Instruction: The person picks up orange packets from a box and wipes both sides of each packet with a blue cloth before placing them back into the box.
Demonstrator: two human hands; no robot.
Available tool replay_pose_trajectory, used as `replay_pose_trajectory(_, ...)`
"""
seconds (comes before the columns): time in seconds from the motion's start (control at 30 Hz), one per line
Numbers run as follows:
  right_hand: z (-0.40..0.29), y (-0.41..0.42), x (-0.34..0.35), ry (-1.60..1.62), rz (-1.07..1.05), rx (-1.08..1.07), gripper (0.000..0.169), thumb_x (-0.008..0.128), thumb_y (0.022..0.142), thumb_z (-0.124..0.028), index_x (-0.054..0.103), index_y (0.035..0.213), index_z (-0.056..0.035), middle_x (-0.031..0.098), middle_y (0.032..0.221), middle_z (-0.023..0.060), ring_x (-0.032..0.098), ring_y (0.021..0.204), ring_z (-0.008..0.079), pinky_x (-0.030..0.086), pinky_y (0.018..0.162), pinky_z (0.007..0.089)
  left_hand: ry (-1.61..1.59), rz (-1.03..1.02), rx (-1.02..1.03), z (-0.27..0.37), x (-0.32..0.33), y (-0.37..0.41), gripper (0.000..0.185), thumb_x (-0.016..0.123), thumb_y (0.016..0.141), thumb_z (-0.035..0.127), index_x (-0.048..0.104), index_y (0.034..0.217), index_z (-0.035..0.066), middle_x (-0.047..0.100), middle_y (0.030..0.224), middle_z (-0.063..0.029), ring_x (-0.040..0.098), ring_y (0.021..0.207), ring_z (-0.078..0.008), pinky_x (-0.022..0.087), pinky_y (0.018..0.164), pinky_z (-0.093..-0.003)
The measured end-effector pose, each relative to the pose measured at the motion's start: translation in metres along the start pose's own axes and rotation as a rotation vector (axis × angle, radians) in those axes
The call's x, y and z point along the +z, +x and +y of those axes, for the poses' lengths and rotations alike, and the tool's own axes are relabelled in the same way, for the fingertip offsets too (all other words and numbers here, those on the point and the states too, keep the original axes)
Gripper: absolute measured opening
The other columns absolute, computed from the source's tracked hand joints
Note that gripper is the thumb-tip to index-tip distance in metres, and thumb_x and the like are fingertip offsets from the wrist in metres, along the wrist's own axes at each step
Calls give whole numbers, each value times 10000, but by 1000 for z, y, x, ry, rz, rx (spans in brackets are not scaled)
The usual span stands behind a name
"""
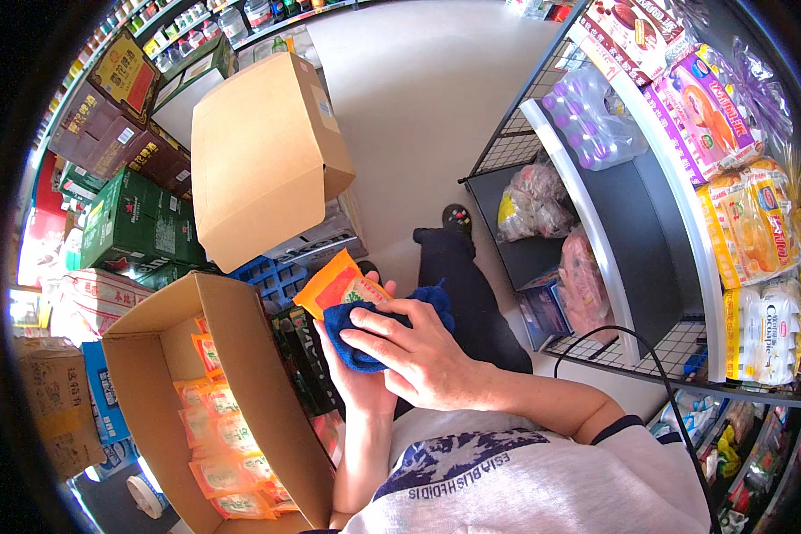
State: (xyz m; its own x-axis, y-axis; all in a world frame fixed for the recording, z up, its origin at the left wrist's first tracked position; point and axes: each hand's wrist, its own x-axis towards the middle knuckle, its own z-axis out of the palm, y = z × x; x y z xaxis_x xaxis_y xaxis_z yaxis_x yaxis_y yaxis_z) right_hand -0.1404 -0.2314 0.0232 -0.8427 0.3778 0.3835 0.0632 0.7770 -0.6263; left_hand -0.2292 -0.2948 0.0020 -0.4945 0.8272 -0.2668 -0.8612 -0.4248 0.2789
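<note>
An orange snack packet with a clear window lies in my left hand, whose fingers and thumb cradle it from below. My right hand presses a dark blue cloth onto the packet's lower part, fingers spread flat over the cloth. More of the cloth bunches up beyond my right knuckles. To the left of my hands stands an open cardboard box with several similar orange packets inside.
A large upturned carton sits ahead on the left, near green beer cases and brown cartons. On the right, a shelf rack with metal-edged tiers holds packaged breads. A black cable loops beside my right arm.
</note>
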Motion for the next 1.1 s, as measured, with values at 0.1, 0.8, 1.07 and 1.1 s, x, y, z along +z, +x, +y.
replay_pose_trajectory(0.1,2,0,-1,-3,2,5,592,671,669,-64,550,1247,-109,462,1352,70,437,1146,297,366,947,433,-2,-3,-8,-1,-1,2,656,303,956,540,292,1427,83,376,1421,-166,372,1292,-349,264,1097,-475)
replay_pose_trajectory(0.8,6,0,-6,-72,140,-5,586,700,645,-109,542,1207,-68,481,1282,86,463,1053,303,391,876,419,111,-67,-71,-5,12,15,678,273,946,575,273,1441,112,353,1440,-142,372,1301,-330,273,1098,-462)
replay_pose_trajectory(1.07,6,-14,-18,-147,288,42,640,742,592,-106,547,1202,-99,488,1266,60,472,1018,275,399,882,402,139,-197,-112,-17,35,48,679,344,936,574,277,1438,122,321,1444,-182,383,1281,-342,368,1023,-489)
replay_pose_trajectory(1.1,5,-16,-16,-156,299,51,646,748,585,-106,548,1200,-103,490,1263,57,472,1018,275,400,884,402,152,-206,-104,-18,36,50,678,351,936,571,276,1437,121,320,1443,-188,387,1277,-346,376,1014,-495)
